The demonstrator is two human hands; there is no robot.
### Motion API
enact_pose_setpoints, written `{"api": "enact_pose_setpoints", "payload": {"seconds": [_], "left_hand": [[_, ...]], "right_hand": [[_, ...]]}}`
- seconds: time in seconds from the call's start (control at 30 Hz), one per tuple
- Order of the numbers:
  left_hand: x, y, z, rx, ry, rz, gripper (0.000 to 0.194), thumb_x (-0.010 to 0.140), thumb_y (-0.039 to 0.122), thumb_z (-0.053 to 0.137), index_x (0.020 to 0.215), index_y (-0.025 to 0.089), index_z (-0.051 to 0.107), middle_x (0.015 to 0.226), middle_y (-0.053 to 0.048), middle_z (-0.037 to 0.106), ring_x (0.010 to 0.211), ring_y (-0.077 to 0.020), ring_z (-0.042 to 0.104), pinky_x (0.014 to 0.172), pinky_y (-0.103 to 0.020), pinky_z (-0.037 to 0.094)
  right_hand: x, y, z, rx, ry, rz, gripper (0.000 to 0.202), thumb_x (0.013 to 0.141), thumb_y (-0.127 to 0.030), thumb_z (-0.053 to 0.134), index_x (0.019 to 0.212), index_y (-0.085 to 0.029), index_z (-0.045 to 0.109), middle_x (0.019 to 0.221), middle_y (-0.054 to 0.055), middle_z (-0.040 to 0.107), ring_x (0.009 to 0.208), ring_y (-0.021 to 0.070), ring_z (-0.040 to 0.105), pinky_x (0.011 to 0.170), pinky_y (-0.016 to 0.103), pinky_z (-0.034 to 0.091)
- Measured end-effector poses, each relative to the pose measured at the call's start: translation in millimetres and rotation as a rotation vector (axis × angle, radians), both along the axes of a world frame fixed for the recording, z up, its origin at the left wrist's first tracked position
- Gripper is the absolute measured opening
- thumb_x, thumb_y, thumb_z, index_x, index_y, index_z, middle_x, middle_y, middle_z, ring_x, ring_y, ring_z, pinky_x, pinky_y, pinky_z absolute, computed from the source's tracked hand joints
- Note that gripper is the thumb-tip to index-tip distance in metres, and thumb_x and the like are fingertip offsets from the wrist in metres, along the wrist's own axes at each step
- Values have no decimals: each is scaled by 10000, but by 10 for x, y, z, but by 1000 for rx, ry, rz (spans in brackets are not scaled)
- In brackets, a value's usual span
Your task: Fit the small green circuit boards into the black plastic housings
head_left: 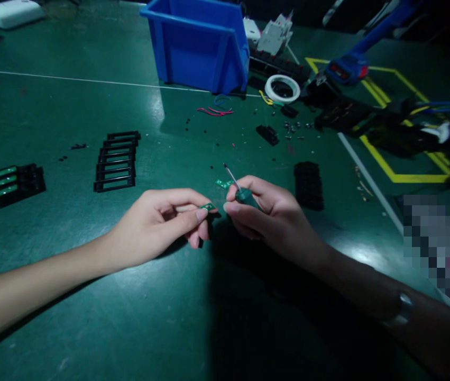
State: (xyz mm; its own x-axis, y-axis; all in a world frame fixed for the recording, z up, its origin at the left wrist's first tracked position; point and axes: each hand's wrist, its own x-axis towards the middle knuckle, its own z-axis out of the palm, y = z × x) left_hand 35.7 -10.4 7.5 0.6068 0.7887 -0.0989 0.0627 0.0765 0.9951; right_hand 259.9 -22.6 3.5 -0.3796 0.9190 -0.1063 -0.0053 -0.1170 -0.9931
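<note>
Pinched narrowly in my left hand (149,227) is a small green board (208,207); my right hand (280,217) grips a screwdriver (245,197) — a loose green piece (223,183) lies beyond. Far left, three green inserts (6,180) sit in black holders (31,180).

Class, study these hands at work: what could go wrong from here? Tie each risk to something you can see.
The screwdriver in the right hand has a bare shaft that could jab the nearby left hand.

The small green piece, pinched in the left fingertips, might slip and drop.

Loose small metal parts on the table could be knocked and lost.
</note>
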Motion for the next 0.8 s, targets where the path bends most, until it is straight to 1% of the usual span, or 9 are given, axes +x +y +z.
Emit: {"api": "enact_pose_setpoints", "payload": {"seconds": [0.2,0.33,0.43,0.63,0.8], "left_hand": [[-3,-11,-16,31,33,-42,173,994,259,594,994,123,702,782,-45,727,661,-127,666,650,-227,534],[-5,-35,-12,59,42,-72,185,998,253,580,949,120,700,785,-46,723,661,-122,656,656,-226,518],[-7,-51,-3,60,36,-86,190,995,250,578,937,117,701,764,-46,725,640,-120,650,647,-228,514],[-23,-44,-23,78,22,-137,235,1007,270,553,934,114,712,791,-70,747,688,-144,679,699,-251,527],[-22,-52,-52,51,6,-131,208,998,272,572,1028,116,705,769,-60,741,664,-136,671,667,-239,517]], "right_hand": [[-86,-76,-51,134,-75,-82,205,893,-329,745,974,-209,600,660,-57,542,502,85,460,470,220,357],[-137,-109,-58,196,-137,-120,143,925,-325,690,936,-196,630,658,-49,547,504,83,453,486,230,343],[-176,-135,-39,221,-170,-127,151,939,-324,656,891,-182,635,642,-46,543,502,88,449,491,238,330],[-207,-158,-14,235,-212,-83,151,942,-308,644,866,-179,624,614,-55,535,498,92,449,501,241,326],[-153,-139,-20,196,-250,-40,176,965,-343,628,882,-189,614,594,-67,524,501,95,458,511,236,338]]}}
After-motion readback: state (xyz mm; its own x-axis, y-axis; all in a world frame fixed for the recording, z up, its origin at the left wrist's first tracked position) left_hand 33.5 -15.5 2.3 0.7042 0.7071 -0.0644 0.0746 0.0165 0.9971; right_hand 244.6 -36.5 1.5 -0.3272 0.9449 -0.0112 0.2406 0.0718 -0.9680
